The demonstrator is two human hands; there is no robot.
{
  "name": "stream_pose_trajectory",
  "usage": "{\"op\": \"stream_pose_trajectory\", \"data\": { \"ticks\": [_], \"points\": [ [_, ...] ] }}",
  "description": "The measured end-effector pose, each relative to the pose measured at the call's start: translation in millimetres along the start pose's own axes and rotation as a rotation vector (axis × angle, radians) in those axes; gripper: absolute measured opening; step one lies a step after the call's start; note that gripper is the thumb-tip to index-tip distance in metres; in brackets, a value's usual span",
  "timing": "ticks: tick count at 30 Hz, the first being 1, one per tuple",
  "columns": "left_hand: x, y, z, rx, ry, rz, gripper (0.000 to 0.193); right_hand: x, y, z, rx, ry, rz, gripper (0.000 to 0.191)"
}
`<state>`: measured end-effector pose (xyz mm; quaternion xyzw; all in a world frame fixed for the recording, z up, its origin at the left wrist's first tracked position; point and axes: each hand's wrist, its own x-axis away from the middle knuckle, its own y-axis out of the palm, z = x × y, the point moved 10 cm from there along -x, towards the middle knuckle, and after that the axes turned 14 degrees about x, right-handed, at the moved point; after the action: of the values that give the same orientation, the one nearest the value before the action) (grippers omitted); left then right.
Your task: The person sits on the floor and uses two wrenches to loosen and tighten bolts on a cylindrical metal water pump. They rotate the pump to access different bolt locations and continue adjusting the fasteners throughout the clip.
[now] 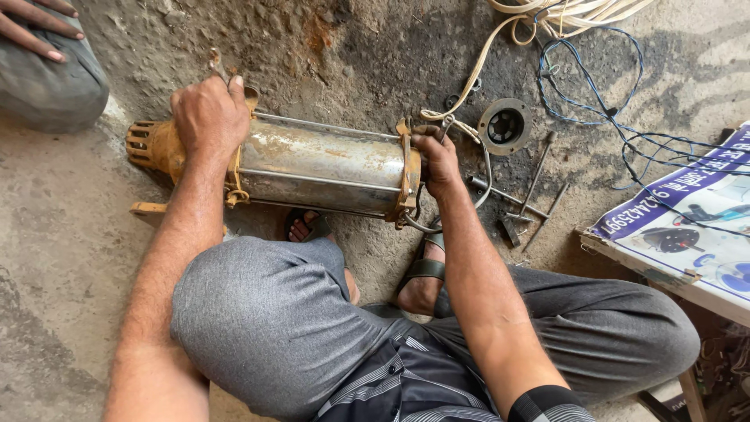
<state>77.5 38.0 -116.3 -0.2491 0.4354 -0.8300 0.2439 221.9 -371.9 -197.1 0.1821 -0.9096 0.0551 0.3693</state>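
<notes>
A cylindrical metal pump motor (320, 164) with a steel body and rusty yellow end caps lies on its side on the concrete floor (62, 258). My left hand (209, 116) grips its left end, closed around a small metal tool that sticks up near the yellow flange. My right hand (437, 160) holds the right yellow flange, fingers curled over its rim. Thin steel rods run along the body between the two flanges. My knees in grey trousers are just below the motor.
A round black metal ring part (505, 125), long bolts (539, 180) and a small hammer-like tool lie right of the motor. Cream cable (500, 47) and blue wire (594, 86) loop at the top right. A printed board (687, 227) sits right. Another person's hand (35, 27) rests top left.
</notes>
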Motion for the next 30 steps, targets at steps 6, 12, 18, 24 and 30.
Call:
{"op": "stream_pose_trajectory", "data": {
  "ticks": [6,12,18,24,30],
  "points": [
    [1.3,-1.3,0.2,0.019,-0.033,-0.023,0.046,-0.3,-1.3,3.9,0.131,0.040,0.027,0.018],
    [0.6,-2.6,1.5,0.019,-0.002,0.002,0.045,6.2,9.1,-8.4,0.025,-0.038,-0.074,0.023],
    [1.6,-6.1,6.7,0.001,0.022,0.009,0.046,9.8,6.1,-9.0,0.115,-0.007,-0.030,0.014],
    [3.7,-9.7,10.1,0.052,-0.038,-0.010,0.055,2.8,-12.6,-8.4,0.408,-0.070,0.045,0.031],
    [-13.8,-43.2,19.6,0.258,0.082,0.045,0.053,8.8,-49.8,-18.4,0.406,-0.248,0.223,0.040]
  ]
}}
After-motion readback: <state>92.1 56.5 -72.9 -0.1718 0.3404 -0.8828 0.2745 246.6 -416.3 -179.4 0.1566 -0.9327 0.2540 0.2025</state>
